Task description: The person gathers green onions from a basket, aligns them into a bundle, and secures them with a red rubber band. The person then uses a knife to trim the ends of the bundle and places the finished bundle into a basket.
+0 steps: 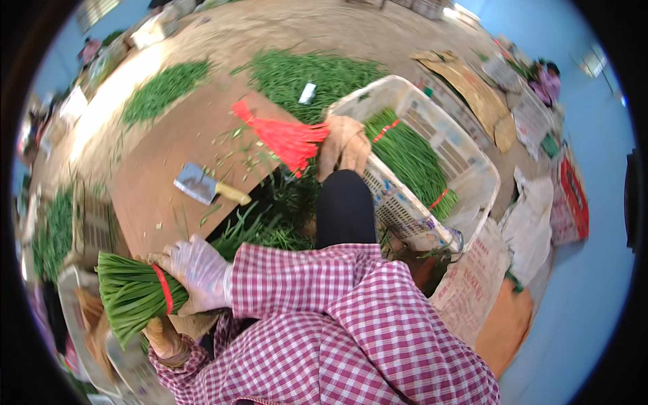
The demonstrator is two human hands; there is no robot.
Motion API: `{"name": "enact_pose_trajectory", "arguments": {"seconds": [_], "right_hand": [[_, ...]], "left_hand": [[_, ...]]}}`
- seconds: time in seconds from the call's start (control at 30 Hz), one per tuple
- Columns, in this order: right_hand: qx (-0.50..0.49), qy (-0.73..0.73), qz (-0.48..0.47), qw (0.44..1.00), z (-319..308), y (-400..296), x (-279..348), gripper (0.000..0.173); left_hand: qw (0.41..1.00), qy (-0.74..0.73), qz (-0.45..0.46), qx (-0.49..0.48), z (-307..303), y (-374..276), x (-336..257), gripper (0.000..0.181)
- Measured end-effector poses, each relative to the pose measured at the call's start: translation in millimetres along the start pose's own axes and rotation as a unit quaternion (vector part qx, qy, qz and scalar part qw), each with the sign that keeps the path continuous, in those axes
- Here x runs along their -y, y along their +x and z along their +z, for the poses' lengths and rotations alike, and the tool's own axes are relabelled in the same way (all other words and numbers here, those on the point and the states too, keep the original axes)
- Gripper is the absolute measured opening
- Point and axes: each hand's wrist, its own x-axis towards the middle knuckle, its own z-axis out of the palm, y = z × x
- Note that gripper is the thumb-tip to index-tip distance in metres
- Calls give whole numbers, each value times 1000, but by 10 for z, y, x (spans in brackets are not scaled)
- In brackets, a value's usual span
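Observation:
Both hands hold a thick bundle of green chive-like leaves (129, 293) at the left, bound with a red band (163, 289). My right hand (200, 271), in a thin translucent glove, reaches across and grips it from above and beside the band. My left hand (163, 338) supports it from below; some of its fingers are hidden by the leaves. On the brown board (152, 167) before me lies a cleaver (197, 183) with a pale yellow handle. A bunch of red tie strips (283, 134) rests at the board's far right edge.
A white plastic crate (405, 212) at my right holds banded green bundles (410, 157). Loose greens (314, 76) are heaped beyond the board, more (167, 91) at the far left. Another crate (93, 217) stands left. A person (545, 83) sits far right by the blue wall.

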Motion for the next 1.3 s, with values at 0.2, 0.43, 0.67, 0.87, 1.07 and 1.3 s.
{"name": "enact_pose_trajectory", "arguments": {"seconds": [0.2, 0.43, 0.67, 0.87, 1.07, 1.3], "right_hand": [[-53, 104, 89, 989, -610, -297, -785, 125], [-328, 250, 57, 909, -1212, -406, -1371, 142], [-474, 430, -23, 768, -3195, -1212, -2433, 82], [-453, 171, 240, 842, -4434, -2667, -2549, 50], [-256, 221, 480, 810, -3713, -3465, -4363, 67], [-97, 406, 529, 739, -1934, -2970, -5704, 71]], "left_hand": [[995, 53, -56, 66, 1246, 1021, 79, 66], [966, 103, -59, 231, 2965, 1711, 97, 53], [919, -51, -47, 387, 5224, 2303, 724, 56], [827, 151, -1, 541, 5609, 2066, 2459, 65], [502, 538, 215, 642, 5024, 1775, 3540, 73], [622, 475, 259, 566, 4809, 1636, 3695, 76]]}}
